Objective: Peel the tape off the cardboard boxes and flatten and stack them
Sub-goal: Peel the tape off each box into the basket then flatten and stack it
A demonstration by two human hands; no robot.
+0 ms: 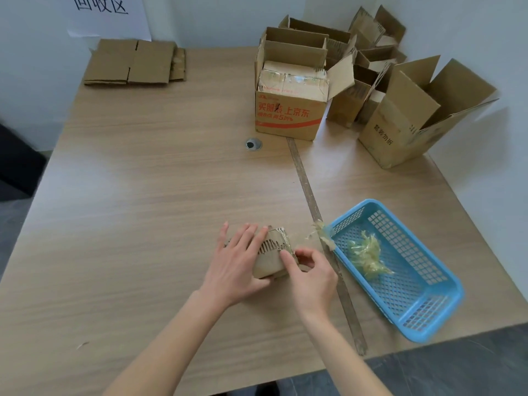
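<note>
A small flattened cardboard box [271,260] with torn, ribbed paper lies on the table near the front. My left hand [237,261] lies flat over its left part with straight fingers pressing it down. My right hand [307,274] is at the box's right edge, thumb and forefinger pinching a strip of clear tape there. A loose bit of peeled tape [320,230] hangs on the rim of the blue basket [445,284]. A stack of flattened boxes [135,62] lies at the far left.
Several open boxes stand at the back right, among them a printed one [288,115] and a large one [411,121]. The basket holds a wad of peeled tape [368,255]. A cable hole [253,144] and a seam [311,204] mark the table.
</note>
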